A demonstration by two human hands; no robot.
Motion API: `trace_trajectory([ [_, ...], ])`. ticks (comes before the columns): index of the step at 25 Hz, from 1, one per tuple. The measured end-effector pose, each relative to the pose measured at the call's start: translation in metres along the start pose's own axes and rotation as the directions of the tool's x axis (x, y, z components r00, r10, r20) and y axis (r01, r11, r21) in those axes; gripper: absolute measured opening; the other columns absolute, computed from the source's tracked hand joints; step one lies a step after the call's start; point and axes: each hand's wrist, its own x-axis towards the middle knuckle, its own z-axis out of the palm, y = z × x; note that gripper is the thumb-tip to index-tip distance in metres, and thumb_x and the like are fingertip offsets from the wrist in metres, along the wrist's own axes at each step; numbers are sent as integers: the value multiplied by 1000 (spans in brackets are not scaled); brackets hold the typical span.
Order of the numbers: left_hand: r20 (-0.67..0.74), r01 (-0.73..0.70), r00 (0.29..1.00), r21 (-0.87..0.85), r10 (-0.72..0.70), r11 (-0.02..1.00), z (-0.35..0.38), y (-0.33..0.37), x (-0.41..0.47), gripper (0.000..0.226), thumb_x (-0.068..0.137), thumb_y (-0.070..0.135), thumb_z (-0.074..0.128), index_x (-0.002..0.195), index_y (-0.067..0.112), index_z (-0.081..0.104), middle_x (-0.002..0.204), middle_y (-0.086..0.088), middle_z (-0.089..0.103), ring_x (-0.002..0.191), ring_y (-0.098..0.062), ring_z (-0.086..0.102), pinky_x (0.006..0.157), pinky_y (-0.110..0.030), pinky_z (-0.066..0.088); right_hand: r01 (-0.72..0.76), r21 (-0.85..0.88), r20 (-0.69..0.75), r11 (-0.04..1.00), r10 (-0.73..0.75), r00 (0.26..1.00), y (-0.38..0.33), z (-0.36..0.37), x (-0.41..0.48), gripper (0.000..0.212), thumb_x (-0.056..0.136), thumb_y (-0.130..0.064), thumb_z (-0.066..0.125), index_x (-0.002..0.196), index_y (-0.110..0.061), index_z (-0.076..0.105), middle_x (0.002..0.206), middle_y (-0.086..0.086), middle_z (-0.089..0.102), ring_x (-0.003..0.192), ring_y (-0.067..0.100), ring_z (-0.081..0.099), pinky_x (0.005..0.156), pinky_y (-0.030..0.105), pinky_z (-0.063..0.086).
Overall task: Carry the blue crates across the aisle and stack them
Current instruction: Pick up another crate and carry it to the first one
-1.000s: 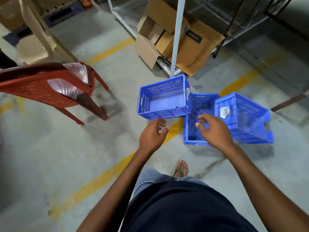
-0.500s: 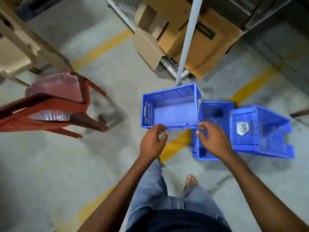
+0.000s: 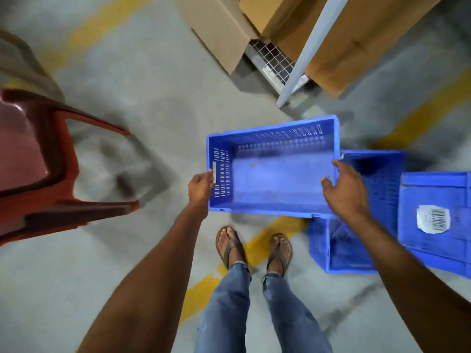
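Note:
A blue slotted crate (image 3: 275,177) sits open side up in front of my feet. My left hand (image 3: 201,186) grips the rim of its left end wall. On the right end wall my right hand (image 3: 344,189) is closing, fingers curled over the rim. A second blue crate (image 3: 354,238) lies on the floor just right of the first, partly under it. Further right a third blue crate (image 3: 433,220) rests on its side, a white barcode label on its face.
A red plastic chair (image 3: 38,159) lies tipped at the left. Cardboard boxes (image 3: 331,39) and a wire shelf with a grey post (image 3: 308,49) stand behind the crates. Yellow floor lines (image 3: 270,238) run under my sandalled feet on the grey concrete.
Both hands spread apart from the crate's near edge to its two end walls. The view has tilted downward and closer, so my feet are in sight.

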Motion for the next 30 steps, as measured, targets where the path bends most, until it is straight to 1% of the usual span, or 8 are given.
trace_trajectory([
  [5,15,83,997,-57,-82,995,34,-53,121,34,99,29,58,120,2,62,97,-8,68,67,-11,64,46,-17,52,140,-202,-128,969,-167,978,37,66,72,62,85,-25,60,142,-4,46,153,15,39,134,42,39,112,45,31],
  [9,-15,75,997,-46,-76,996,48,-96,202,70,80,74,57,109,12,70,103,-10,75,90,-29,74,88,-49,60,138,-242,-253,960,-200,947,50,88,80,69,80,-20,69,144,-9,42,152,10,36,130,38,37,107,42,29],
  [12,102,89,992,-84,-81,992,51,-103,223,85,76,86,47,117,16,70,111,-11,75,99,-33,73,93,-56,56,80,42,-305,996,-64,950,64,94,88,74,81,-20,72,146,-6,39,145,13,44,130,27,44,110,33,31],
  [15,232,151,966,-133,-118,980,53,-61,182,84,92,79,24,115,13,70,102,-10,77,86,-26,76,78,-41,62,-147,431,-134,890,224,965,65,90,102,46,87,-29,72,126,-11,57,114,13,66,81,-4,66,79,21,51],
  [17,210,201,962,-120,-173,972,44,-46,169,84,96,74,8,96,16,69,83,-2,77,73,-19,74,60,-26,57,-243,595,50,766,267,962,68,80,114,23,91,-35,68,103,-16,63,93,11,70,56,-2,62,54,21,47],
  [22,119,265,958,-41,-259,963,8,-20,111,91,87,84,0,70,17,59,57,0,60,50,-16,55,49,-18,46,-456,701,277,549,380,883,74,32,125,44,92,-64,53,83,-21,61,64,-2,61,45,10,51,45,24,29],
  [28,137,135,983,-71,-125,988,-24,19,9,73,97,72,24,57,20,55,44,4,48,33,-12,44,36,-15,34,-491,509,268,708,412,871,78,0,90,57,88,-74,47,76,-19,56,66,6,55,45,18,55,41,20,38],
  [30,28,17,999,143,-21,990,-37,23,-16,65,98,66,41,60,16,57,50,1,53,45,-20,48,42,-21,37,-455,284,159,844,426,891,76,-10,71,81,83,-84,37,94,-10,68,85,17,68,80,38,70,66,36,54],
])
